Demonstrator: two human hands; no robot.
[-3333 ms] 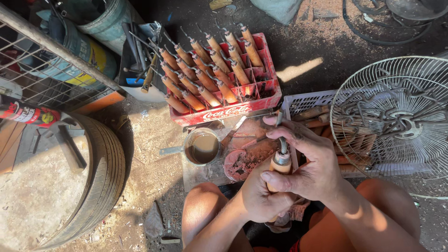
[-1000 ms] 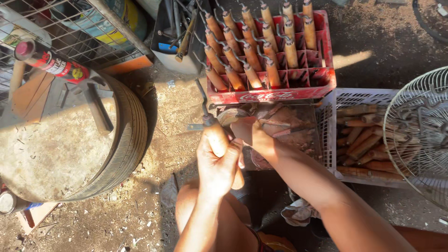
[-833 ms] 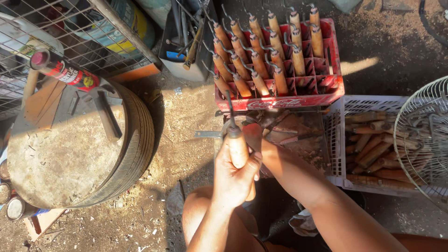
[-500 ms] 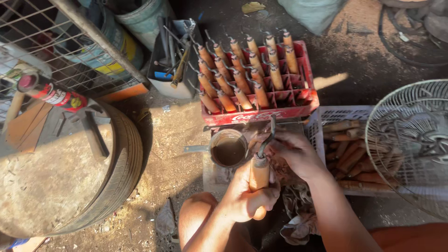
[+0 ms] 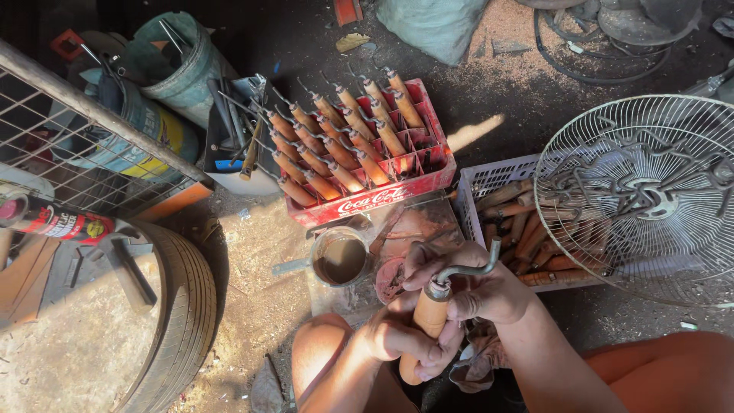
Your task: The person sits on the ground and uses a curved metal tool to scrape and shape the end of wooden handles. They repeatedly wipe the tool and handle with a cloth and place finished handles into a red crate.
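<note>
Hooked tool (image 5: 436, 306) now nearer red crate (image 5: 367, 200)

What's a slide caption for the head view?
Both hands grip a wooden-handled hook tool above a small pot, beside a red crate of similar tools.

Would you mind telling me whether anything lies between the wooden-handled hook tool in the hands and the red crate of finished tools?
Yes. Between the hook tool, held by the left hand and right hand, and the red crate stands a small pot of brown liquid beside a reddish dish.

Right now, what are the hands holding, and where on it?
A wooden-handled hook tool: left hand grips the handle, right hand grips by the metal collar and hook.
</note>
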